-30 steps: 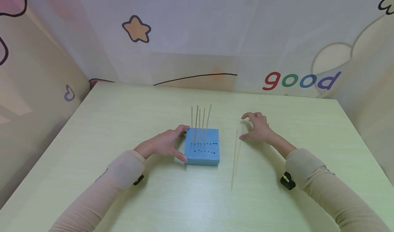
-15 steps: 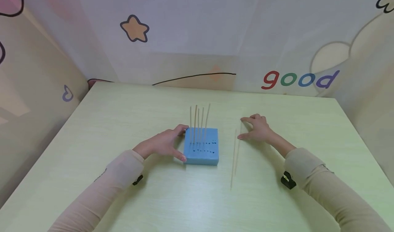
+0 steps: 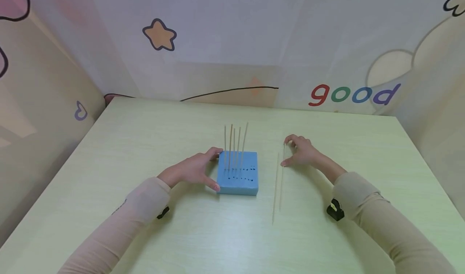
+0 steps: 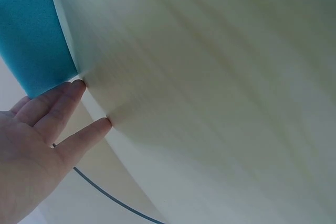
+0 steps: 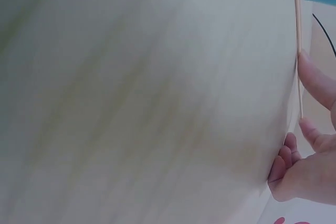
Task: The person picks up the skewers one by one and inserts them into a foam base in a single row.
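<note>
A blue foam block [image 3: 250, 160] with rows of small dark holes lies mid-table. Several thin bamboo skewers [image 3: 231, 143] stand upright in its far row of holes. My left hand [image 3: 194, 168] steadies the block's left side, thumb at the near corner and index finger at the far one. In the left wrist view, fingertips [image 4: 79, 83] meet the block's lower edge. To the right of the block, my right hand [image 3: 301, 153] holds a loose skewer [image 3: 281, 187] by its far part, thumb on its side and index finger at its end. Another skewer [image 3: 275, 193] lies just left of it.
The pale wooden table [image 3: 163, 124] reaches back to a printed cloth wall [image 3: 225, 32] bearing a star and the word "good". Cloth also hangs on both sides. A black wrist strap piece [image 3: 335, 210] shows under the right cuff.
My right index finger has come down to the far end of the skewer, which has swung slightly away from the other one. My left hand and the block have stayed put.
</note>
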The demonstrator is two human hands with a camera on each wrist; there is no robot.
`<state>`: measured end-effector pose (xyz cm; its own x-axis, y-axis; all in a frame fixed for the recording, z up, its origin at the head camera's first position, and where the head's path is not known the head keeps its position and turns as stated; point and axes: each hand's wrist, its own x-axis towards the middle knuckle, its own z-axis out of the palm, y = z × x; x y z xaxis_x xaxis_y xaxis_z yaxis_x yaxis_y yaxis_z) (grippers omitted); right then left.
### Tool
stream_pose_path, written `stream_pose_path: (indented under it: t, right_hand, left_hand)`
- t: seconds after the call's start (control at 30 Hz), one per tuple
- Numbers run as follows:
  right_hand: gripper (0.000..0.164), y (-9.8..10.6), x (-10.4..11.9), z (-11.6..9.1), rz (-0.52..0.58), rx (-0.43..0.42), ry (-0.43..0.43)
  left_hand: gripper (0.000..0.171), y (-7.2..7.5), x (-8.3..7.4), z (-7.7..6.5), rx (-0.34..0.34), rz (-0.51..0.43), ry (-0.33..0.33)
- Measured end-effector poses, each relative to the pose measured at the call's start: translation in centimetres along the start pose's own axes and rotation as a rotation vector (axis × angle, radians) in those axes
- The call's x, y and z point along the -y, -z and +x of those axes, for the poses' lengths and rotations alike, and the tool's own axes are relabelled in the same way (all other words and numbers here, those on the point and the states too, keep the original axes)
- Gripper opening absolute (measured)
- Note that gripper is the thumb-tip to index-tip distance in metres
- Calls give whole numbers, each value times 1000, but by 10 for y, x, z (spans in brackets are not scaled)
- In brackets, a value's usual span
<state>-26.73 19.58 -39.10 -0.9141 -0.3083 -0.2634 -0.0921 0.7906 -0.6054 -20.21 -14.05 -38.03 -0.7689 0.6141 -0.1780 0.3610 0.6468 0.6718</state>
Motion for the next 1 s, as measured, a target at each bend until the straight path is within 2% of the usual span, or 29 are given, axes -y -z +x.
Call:
stream_pose_path:
  t: [0.5,0.73,0.9,1.0]
  right_hand:
    - [67,10,-4,-7,313,-35,11]
    - [56,21,6,-17,443,-132,54]
    - [56,27,17,-26,589,-206,93]
    - [55,30,25,-32,632,-262,144]
  left_hand:
    - [106,0,0,-1,1,15,19]
    - [106,0,1,-1,4,10,18]
    - [106,0,1,0,4,12,18]
    - [106,-1,2,0,4,9,24]
